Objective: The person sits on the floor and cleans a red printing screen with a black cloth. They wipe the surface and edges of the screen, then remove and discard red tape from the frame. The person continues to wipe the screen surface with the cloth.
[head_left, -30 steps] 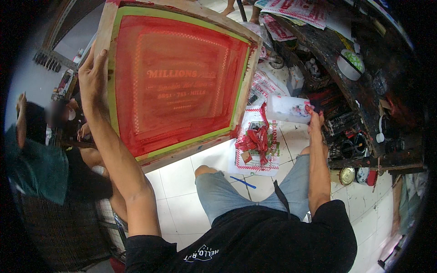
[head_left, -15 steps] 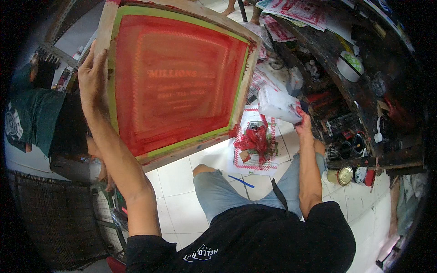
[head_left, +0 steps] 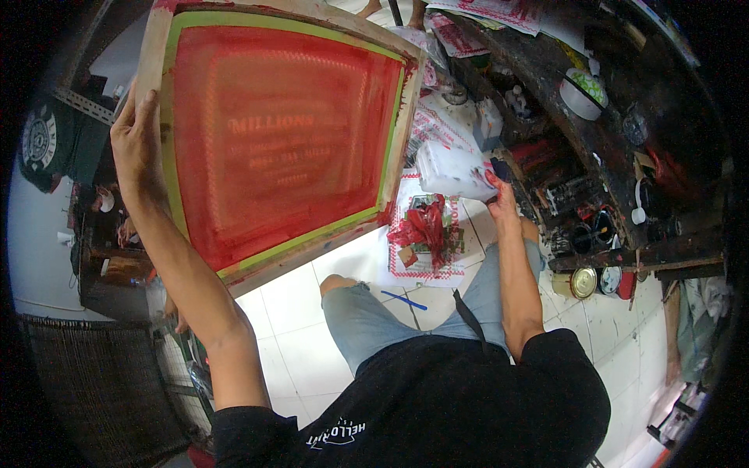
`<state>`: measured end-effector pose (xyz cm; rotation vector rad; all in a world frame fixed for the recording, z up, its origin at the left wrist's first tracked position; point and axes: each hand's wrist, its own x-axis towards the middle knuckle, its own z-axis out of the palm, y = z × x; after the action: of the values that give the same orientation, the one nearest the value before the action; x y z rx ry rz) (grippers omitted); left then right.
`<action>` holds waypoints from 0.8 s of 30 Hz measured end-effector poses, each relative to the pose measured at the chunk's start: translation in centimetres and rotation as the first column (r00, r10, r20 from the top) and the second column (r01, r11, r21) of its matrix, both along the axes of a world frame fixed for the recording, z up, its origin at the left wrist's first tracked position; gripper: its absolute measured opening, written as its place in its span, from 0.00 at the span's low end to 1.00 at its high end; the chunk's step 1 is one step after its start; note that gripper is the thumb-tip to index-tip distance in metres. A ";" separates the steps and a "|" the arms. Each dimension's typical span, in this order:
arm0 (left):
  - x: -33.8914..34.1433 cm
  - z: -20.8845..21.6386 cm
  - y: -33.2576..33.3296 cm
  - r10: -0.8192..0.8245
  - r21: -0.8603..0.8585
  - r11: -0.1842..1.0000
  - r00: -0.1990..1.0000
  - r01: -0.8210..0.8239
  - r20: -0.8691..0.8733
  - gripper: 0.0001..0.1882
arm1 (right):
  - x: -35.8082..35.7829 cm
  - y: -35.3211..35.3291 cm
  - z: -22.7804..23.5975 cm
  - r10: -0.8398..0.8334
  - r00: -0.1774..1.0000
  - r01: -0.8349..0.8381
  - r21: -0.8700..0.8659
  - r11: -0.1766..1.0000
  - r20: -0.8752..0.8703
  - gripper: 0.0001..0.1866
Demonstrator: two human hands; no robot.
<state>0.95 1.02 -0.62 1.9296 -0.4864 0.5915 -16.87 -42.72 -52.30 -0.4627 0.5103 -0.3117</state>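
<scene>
My left hand (head_left: 140, 144) grips the left side of a large screen-printing frame (head_left: 285, 156), held up and tilted before me. Its mesh is stained red, with a yellow-green border inside the wooden sides. Faint lettering and a wavy edge pattern show in the mesh. In my right hand (head_left: 503, 199) is a white, translucent plastic container (head_left: 452, 169), grasped at its right end, just right of the frame's lower corner. Red stains mark my fingers and that end. On the floor below lies a crumpled red rag (head_left: 421, 230) over a red-printed sheet (head_left: 398, 261).
A blue stick (head_left: 404, 300) lies on the tiles between my legs. Along the right stands a dark, cluttered workbench (head_left: 538, 86) bearing a white tub (head_left: 583, 95). Paint cans (head_left: 576, 283) sit at its foot. At the left is another person in a dark green shirt (head_left: 74, 140).
The whole view has shifted a little, so the screen frame, container and floor things appear farther left. Both hands keep their holds. The person at the left has changed position.
</scene>
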 end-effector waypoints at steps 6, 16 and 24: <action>0.0 0.0 0.1 0.017 -0.009 1.000 1.000 -0.017 -0.014 0.25 | 0.5 0.6 0.4 0.023 0.999 -0.023 -0.003 1.000 0.037 0.18; -1.8 0.7 -1.0 0.053 0.039 0.998 0.999 -0.053 0.013 0.24 | 1.1 1.8 0.9 0.040 0.999 -0.040 0.065 0.997 0.005 0.16; -1.2 0.5 -1.4 0.133 0.083 0.988 0.991 -0.132 -0.006 0.24 | 0.8 0.8 0.9 0.040 0.999 -0.040 0.001 0.999 -0.027 0.17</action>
<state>-0.27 -0.40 -0.10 2.0541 -0.3821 0.6543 -16.08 -41.89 -51.36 -0.4764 0.5268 -0.2672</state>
